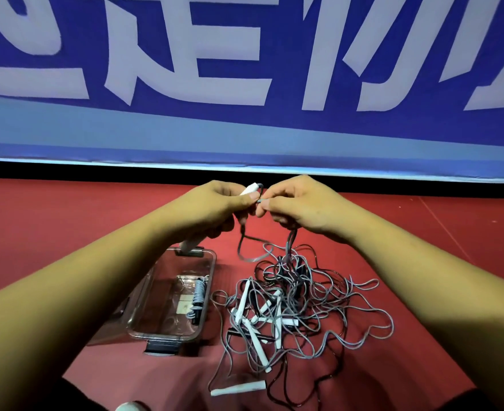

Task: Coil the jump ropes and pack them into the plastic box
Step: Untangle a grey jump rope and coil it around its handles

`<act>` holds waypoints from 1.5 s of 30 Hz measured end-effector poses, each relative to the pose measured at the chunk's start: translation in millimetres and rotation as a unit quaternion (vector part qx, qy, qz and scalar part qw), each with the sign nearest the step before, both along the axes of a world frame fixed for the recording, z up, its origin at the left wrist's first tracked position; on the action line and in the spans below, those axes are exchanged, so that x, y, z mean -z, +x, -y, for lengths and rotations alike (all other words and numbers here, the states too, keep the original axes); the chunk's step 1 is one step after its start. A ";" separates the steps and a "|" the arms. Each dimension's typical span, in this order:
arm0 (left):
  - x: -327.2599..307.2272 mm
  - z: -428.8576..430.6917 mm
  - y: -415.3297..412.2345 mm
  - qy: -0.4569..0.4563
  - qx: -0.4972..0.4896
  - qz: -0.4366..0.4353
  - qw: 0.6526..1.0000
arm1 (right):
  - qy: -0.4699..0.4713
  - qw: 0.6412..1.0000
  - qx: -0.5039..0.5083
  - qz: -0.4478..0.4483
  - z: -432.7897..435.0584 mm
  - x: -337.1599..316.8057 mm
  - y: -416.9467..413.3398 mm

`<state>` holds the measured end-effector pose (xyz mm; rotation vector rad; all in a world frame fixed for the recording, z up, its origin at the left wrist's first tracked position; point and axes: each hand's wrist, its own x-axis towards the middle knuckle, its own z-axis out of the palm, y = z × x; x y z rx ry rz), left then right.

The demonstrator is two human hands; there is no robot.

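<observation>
Spanning the whole upper half: a blue banner [244, 69] with very large white characters. They are cut off by the frame's top and sides, so none can be read whole. Paler blue band along its lower part, then a black strip [96, 170] where it meets the ground.

Red floor [52, 226] fills the lower half. Both forearms reach in from the bottom corners and cover much of it.

Tangle of jump ropes [298, 301] lies on the floor at centre-right: loose grey cords looped over each other, several white handles mixed in. One loose handle [238, 387] lies nearest the person, at the tangle's near edge.

Plastic box [161, 337], clear, lid off, sits on the floor just left of the tangle, partly under the left forearm. Dark latches [163, 348] at its near and far ends. One coiled rope [198, 298] lies inside along the right wall, cord wound tight around its handles.

Left hand [215, 209] is raised above the box's far end, fingers curled round a white handle [250, 188]; a white end shows above the thumb and another below the palm, and I cannot tell whether that is one handle or two.

Right hand [301, 206] is level with it, fingertips nearly touching the left thumb, thumb and fingers pinching a grey cord [289, 241]. That cord drops from the hands into the tangle, with one slack loop hanging between.
</observation>
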<state>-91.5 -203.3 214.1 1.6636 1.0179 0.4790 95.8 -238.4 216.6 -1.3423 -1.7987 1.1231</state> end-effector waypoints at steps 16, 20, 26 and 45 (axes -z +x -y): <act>14.8 -42.8 -43.2 0.101 -0.216 -0.044 0.970 | -0.048 0.993 0.023 0.102 -7.3 33.5 56.4; -0.9 -18.3 -13.3 0.064 -0.089 0.056 0.992 | 0.002 0.997 -0.038 0.073 -2.2 2.7 20.4; 2.5 -3.0 8.5 0.004 0.026 0.053 0.998 | 0.017 0.997 0.002 -0.069 -7.1 -17.4 15.3; 2.2 -7.5 12.1 0.077 -0.091 0.082 0.989 | -0.137 0.975 -0.026 -0.171 -5.8 9.1 29.9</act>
